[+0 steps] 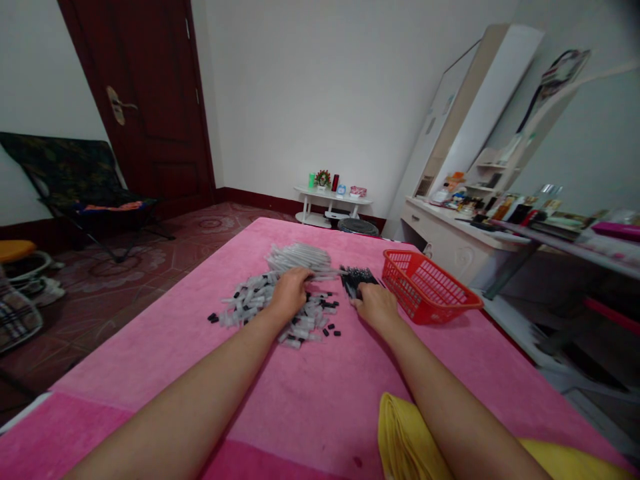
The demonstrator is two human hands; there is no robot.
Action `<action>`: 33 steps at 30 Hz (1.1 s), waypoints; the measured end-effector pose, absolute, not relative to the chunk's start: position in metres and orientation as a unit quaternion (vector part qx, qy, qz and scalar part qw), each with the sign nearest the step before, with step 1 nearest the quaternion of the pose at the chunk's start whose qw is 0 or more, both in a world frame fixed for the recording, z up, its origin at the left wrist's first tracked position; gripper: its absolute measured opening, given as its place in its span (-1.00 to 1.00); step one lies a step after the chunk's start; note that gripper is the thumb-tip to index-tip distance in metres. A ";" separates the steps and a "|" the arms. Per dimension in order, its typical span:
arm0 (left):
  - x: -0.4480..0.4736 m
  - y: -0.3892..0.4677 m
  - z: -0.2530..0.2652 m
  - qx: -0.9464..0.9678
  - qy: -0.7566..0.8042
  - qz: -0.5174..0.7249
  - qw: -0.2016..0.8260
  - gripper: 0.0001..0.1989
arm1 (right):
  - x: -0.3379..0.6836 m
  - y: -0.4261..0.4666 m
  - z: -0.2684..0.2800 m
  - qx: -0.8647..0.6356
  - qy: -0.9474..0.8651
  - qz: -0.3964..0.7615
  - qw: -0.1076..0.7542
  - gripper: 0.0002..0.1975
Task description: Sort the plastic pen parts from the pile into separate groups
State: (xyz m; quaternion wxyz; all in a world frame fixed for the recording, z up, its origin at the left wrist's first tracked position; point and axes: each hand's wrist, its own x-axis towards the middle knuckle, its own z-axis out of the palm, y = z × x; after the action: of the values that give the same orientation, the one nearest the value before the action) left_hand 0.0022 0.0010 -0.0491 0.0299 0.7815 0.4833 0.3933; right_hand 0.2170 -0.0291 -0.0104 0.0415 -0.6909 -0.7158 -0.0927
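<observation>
My left hand (291, 291) reaches over a heap of short clear plastic caps (250, 300) mixed with small black pieces. Its fingers are curled, and what they hold is hidden. Just beyond it lies a stack of long clear tubes (299, 256), some pointing to the right. My right hand (377, 305) is closed at the near edge of a bundle of thin black pieces (356, 275). Its fingertips are blurred against the bundle, so what they pinch is unclear. Several loose black plugs (331, 329) lie between my hands.
A red plastic basket (433, 293) stands right of my right hand. Folded yellow cloth (410, 437) lies under my right forearm. A pink cloth (320, 393) covers the table. Beyond are a small white stand (333, 195) and, at right, a dresser (450, 237) with bottles.
</observation>
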 end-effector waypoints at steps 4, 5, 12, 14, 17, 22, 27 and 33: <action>0.003 0.001 -0.051 0.795 0.460 0.394 0.022 -0.65 | 0.218 -0.028 -0.011 -0.693 -0.716 -0.083 0.019 -0.74; 0.003 0.001 -0.051 0.796 0.460 0.393 0.020 -0.65 | 0.218 -0.028 -0.010 -0.696 -0.713 -0.081 0.018 -0.75; 0.004 0.001 -0.051 0.795 0.466 0.388 0.019 -0.65 | 0.222 -0.029 -0.003 -0.697 -0.714 -0.054 0.032 -0.68; 0.004 0.001 -0.051 0.798 0.463 0.385 0.018 -0.64 | 0.221 -0.029 -0.006 -0.689 -0.721 -0.056 0.039 -0.64; 0.004 0.000 -0.051 0.801 0.463 0.380 0.018 -0.63 | 0.216 -0.030 -0.009 -0.687 -0.723 -0.058 0.032 -0.69; 0.004 -0.001 -0.050 0.803 0.461 0.378 0.014 -0.64 | 0.211 -0.035 -0.002 -0.696 -0.716 -0.051 0.014 -0.74; 0.003 0.000 -0.050 0.799 0.466 0.379 0.021 -0.65 | 0.227 -0.034 0.022 -0.701 -0.713 -0.018 -0.013 -0.77; 0.002 0.000 -0.050 0.795 0.475 0.376 0.029 -0.66 | 0.254 -0.030 0.047 -0.659 -0.747 0.065 0.056 -0.84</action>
State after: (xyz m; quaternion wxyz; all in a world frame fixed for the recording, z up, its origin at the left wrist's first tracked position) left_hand 0.0021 -0.0002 -0.0505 0.0288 0.7948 0.4752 0.3763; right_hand 0.2538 -0.0296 0.0472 0.0558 -0.6590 -0.7473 0.0648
